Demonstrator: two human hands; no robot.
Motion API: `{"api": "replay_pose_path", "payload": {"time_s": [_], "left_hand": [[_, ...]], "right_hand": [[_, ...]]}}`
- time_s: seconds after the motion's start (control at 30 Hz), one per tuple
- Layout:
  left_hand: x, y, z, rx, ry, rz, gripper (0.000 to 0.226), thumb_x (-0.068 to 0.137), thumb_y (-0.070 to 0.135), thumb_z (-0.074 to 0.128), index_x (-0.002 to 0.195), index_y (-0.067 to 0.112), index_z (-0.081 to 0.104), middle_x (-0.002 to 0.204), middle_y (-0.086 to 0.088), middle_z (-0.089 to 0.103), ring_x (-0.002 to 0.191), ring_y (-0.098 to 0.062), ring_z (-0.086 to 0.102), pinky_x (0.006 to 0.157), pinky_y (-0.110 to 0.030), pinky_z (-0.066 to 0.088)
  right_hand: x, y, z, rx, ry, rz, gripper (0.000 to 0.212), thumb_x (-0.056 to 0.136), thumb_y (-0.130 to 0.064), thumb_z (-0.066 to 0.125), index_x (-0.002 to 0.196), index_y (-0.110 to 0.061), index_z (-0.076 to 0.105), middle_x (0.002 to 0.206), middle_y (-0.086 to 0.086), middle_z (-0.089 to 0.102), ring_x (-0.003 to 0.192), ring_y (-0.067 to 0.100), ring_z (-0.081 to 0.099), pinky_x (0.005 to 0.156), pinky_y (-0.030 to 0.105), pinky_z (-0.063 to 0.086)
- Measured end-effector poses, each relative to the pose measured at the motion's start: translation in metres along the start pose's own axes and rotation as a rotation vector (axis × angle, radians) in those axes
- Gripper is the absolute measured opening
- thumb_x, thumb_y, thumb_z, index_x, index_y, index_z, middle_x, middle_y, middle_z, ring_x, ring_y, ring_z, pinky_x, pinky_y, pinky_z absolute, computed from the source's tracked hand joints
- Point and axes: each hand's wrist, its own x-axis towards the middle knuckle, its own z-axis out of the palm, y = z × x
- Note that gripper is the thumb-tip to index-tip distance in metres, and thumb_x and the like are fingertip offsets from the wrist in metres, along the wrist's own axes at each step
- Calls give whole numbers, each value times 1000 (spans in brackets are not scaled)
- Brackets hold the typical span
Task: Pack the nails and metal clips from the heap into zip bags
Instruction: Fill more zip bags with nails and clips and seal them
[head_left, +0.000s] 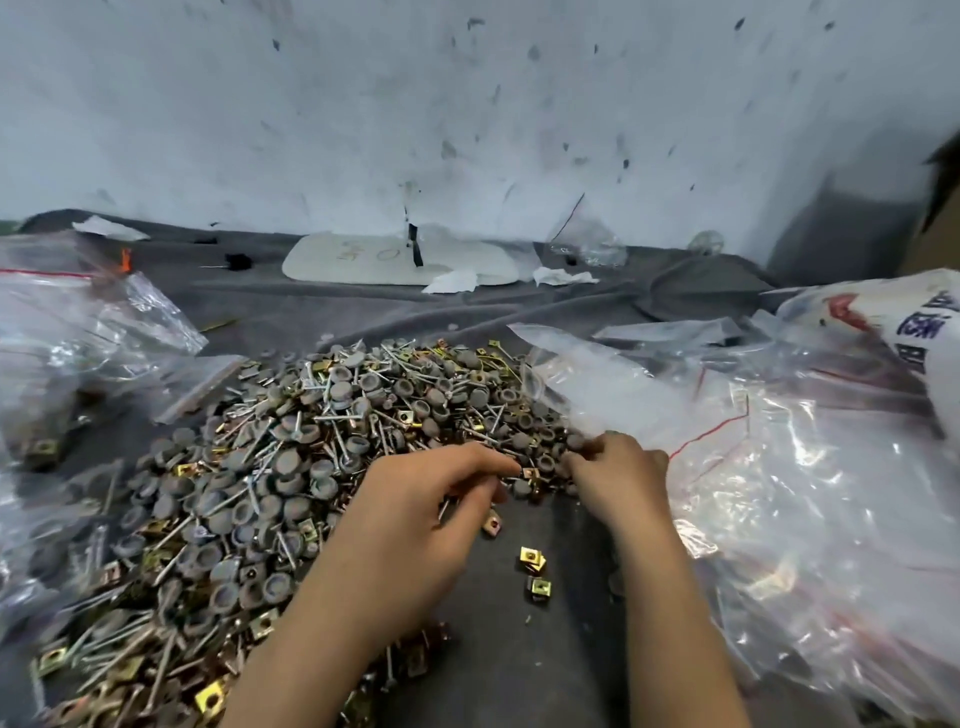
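**Now gathering at the near edge of the heap**

A grey cloth covers the whole work surface up to the wall. On it, the heap spreads from the left foreground to the middle. It is a tangle of nails, many with round grey caps, and brass-coloured metal clips.

Clear zip bags with red seal lines lie in a loose pile just right of the heap, touching its far right edge. More bags sit to the left, some with pieces already inside. A white printed sack rests behind the right-hand pile.

Both hands work where the heap meets a bare patch of cloth. The left hand has its fingers curled, and what looks like a nail shank pokes out beneath them, so I take it to be holding a few nails. The right hand bends its fingers down into the capped nails, right against the bags. It is blurred there, and I cannot tell whether it has pinched anything.

A few loose clips lie on the cloth between the two forearms, apart from the heap.

To my eye this is the picking step, with no bag held open yet. The next move calls for finishing a handful, then drawing a bag from the right-hand pile and parting its mouth. The nail points could snag the thin film, so they want to go in carefully.
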Motion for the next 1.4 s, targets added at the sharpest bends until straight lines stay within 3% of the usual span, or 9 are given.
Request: {"api": "replay_pose_path", "payload": {"time_s": [0.13, 0.33, 0.47, 0.67, 0.77, 0.87, 1.0, 1.2, 1.4], "left_hand": [[1, -4, 4, -15, 5, -6, 22, 90, 15, 61, 101, 29, 74, 87, 28, 68, 86, 12, 62, 74, -4, 44], [-3, -8, -1, -23, 55, -39, 28, 89, 8, 63, 99, 32, 73, 86, 31, 69, 84, 11, 64, 75, -10, 49], [-5, -4, -2, -24, 61, -41, 28, 89, 10, 63, 99, 34, 72, 88, 32, 68, 84, 10, 65, 75, -12, 51], [-6, 5, -3, -39, 70, -44, 26, 90, 11, 62, 101, 32, 73, 88, 29, 69, 84, 9, 65, 76, -13, 51], [-7, 7, -4, -49, 106, -82, 28, 90, 10, 61, 102, 34, 70, 84, 27, 70, 83, 8, 65, 74, -10, 49], [-8, 7, -4, -179, 158, -161, 29, 90, 11, 61, 99, 38, 68, 85, 23, 70, 80, 3, 67, 69, -9, 50], [-9, 10, 6, -455, 160, -273, 18, 88, 5, 63, 86, 21, 71, 78, 4, 72, 66, -6, 67, 58, -17, 52], [-16, 3, 21, -674, 241, -406, 9, 84, -1, 65, 87, 7, 69, 76, -4, 72, 65, -10, 67, 59, -18, 54], [-23, -1, 20, -815, 217, -445, 30, 69, 19, 69, 95, 4, 67, 77, -8, 72, 68, -16, 69, 58, -19, 54]], "right_hand": [[-5, -5, -1, 84, 10, 22, 31, 89, -33, 60, 114, -14, 66, 114, 13, 63, 106, 29, 50, 73, 29, 38], [-15, -11, -12, 259, 195, -29, 17, 90, -18, 61, 93, -8, 75, 89, 11, 71, 70, 20, 52, 67, 25, 37], [-20, -16, -18, 647, 283, -23, 12, 88, -12, 64, 83, -13, 74, 71, 1, 70, 68, 18, 69, 69, 33, 56], [-32, -18, -39, 916, 482, -88, 25, 82, 1, 69, 82, -23, 61, 78, -3, 67, 62, 4, 67, 62, 22, 55], [-43, -23, -55, 1044, 354, -135, 20, 88, 3, 61, 87, -17, 64, 82, 1, 64, 62, 10, 66, 51, 22, 53], [-61, -33, -66, 1143, 26, -206, 16, 89, 4, 60, 82, -10, 66, 83, 6, 66, 61, 12, 69, 42, 18, 47], [-77, -44, -62, 1011, -338, -281, 10, 85, -2, 66, 76, -7, 66, 74, 7, 66, 60, 18, 67, 43, 22, 48], [-77, -44, -43, 499, -517, -373, 19, 90, -20, 64, 73, -12, 64, 54, -5, 55, 49, 8, 48, 43, 21, 36], [-81, -51, -31, 567, -660, -296, 31, 94, -16, 59, 64, -10, 57, 45, -3, 57, 41, 13, 57, 40, 20, 43]]}}
